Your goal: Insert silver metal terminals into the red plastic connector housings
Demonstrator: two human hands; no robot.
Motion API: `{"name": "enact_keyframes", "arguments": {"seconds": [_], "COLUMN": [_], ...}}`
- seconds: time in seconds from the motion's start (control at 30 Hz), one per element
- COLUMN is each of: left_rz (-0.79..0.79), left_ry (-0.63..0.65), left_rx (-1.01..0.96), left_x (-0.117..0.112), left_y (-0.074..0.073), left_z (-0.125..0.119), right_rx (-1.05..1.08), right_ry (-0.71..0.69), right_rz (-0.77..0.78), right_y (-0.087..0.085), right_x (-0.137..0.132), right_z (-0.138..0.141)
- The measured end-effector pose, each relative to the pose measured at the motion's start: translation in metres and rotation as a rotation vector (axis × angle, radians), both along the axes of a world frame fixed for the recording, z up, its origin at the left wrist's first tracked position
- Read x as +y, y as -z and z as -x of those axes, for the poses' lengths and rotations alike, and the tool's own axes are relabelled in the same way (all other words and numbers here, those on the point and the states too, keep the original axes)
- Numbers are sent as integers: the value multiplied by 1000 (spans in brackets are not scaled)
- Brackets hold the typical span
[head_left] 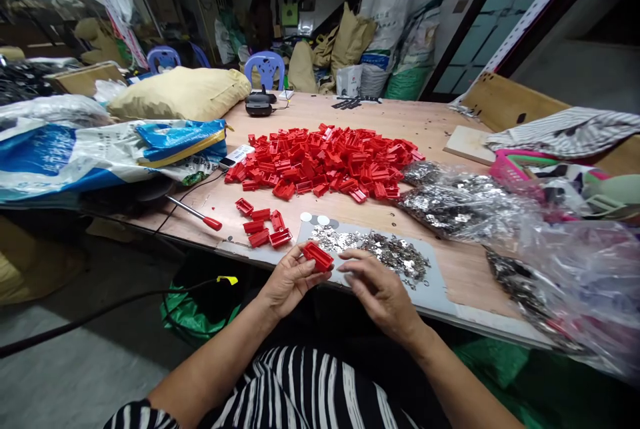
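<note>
A red plastic housing (319, 256), shaped like a small open box, is gripped between the thumb and fingers of my left hand (295, 279) at the table's front edge. Just right of it, my right hand (376, 286) hovers with fingers bent and apart; I see nothing in it. Beneath and beyond the hands lies a grey mat (437, 286) bearing loose small metal pieces (395, 254). Several separate red housings (259, 237) lie left of the mat. A large heap of red housings (320, 159) spreads across the table behind.
Clear plastic bags of metal parts (465, 199) lie on the right, near a pink basket (510, 169). A red-handled metal rod (195, 211) sticks out at the left edge. Printed sacks (110, 152) and a tan sack (180, 94) crowd the left side.
</note>
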State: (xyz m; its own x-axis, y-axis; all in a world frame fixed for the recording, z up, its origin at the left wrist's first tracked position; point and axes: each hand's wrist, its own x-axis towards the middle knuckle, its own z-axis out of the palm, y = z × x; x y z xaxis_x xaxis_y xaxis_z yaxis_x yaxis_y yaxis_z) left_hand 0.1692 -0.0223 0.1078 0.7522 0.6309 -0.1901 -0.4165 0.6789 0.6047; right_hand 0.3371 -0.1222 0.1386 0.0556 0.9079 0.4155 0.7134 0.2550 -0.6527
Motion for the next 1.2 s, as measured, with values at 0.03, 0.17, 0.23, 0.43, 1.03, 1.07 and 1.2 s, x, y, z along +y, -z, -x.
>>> {"name": "enact_keyframes", "arguments": {"seconds": [0.03,0.17,0.23,0.43,1.03,1.07,1.2], "left_rz": [21,73,82,106,98,106,128], "left_ry": [15,75,92,100,97,94,79], "left_rx": [-7,-33,-42,-1,49,45,39], "left_x": [0,0,-1,-3,-4,-3,-3], "left_y": [0,0,1,3,6,5,5], "left_z": [2,7,8,9,12,12,11], "right_rx": [18,11,-43,-293,-616,-601,-540], "right_ry": [90,324,343,383,490,491,474], "right_rz": [1,114,173,286,523,521,478], "right_y": [0,8,16,31,21,21,23], "right_x": [0,1,2,6,43,44,45], "right_z": [-5,-30,-39,-49,-22,-22,-22]}}
